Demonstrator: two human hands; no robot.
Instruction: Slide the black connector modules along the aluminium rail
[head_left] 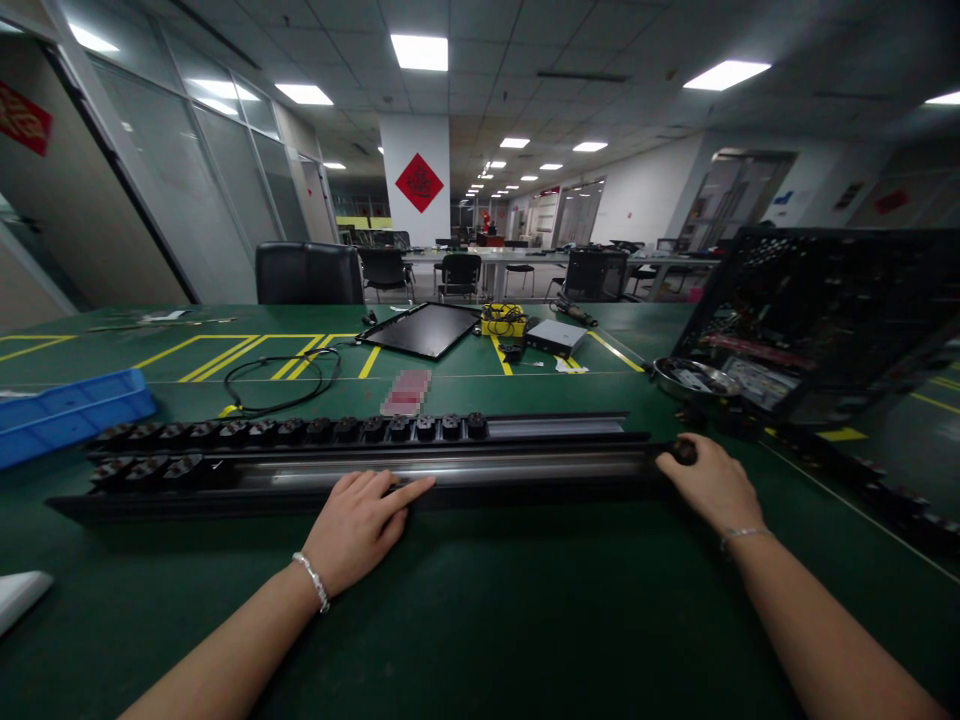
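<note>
One green desk (540, 620). One long black rail (525, 492), lying across it near us, several black modules (146, 472) at its left end; we judge that an uneven push could slide or tip it. Left hand (361, 525): forefinger outstretched along the rail's near edge; whether it grips, we cannot tell. Right hand (718, 487): nearly closed, pinching one small black piece (684, 453) at the rail's right end; a loose pinch, we judge, could drop it.

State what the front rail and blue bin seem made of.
Front rail: probably metal, silvery inside with long streaked highlights, black along its edges. Blue bin: likely plastic, dull-sheened and evenly colored, though the look leaves that open.
</note>
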